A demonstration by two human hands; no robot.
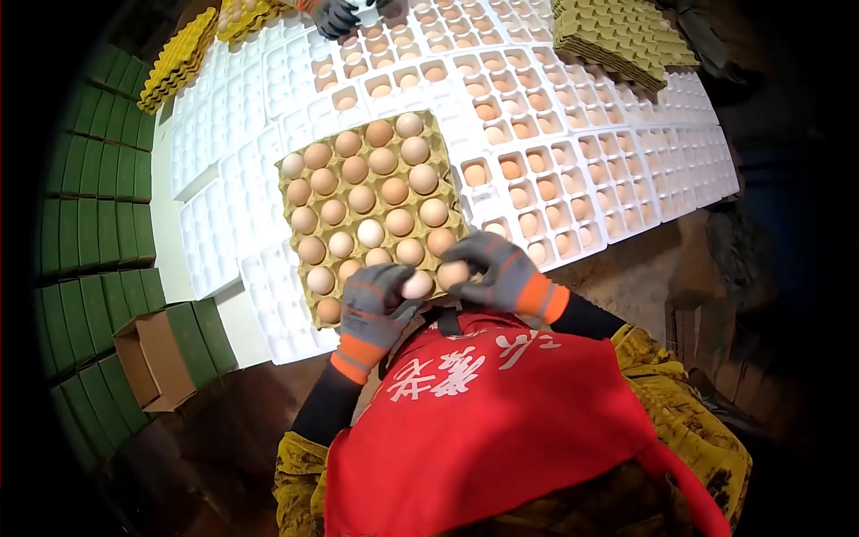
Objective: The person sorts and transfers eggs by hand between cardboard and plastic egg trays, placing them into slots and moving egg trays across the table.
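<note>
A yellowish pulp egg tray [293, 215] full of brown and pale eggs lies in front of me, on top of white foam trays. Both my hands wear grey gloves with orange cuffs and are at its near edge. My left hand [374, 302] has its fingers closed around a pale egg [417, 285] near the tray's front. Just to the right, my right hand [495, 268] grips a light brown egg [453, 275] between thumb and fingers. Whether these two eggs still touch the tray's cups I cannot tell.
White foam trays [573, 201] with eggs spread right and behind; foam trays with unfilled cups [210, 233] lie left. Stacked pulp trays [613, 40] stand back right, yellow ones [179, 58] back left. Another person's gloved hand [337, 18] is at the far side. Green boxes [98, 233] line the left.
</note>
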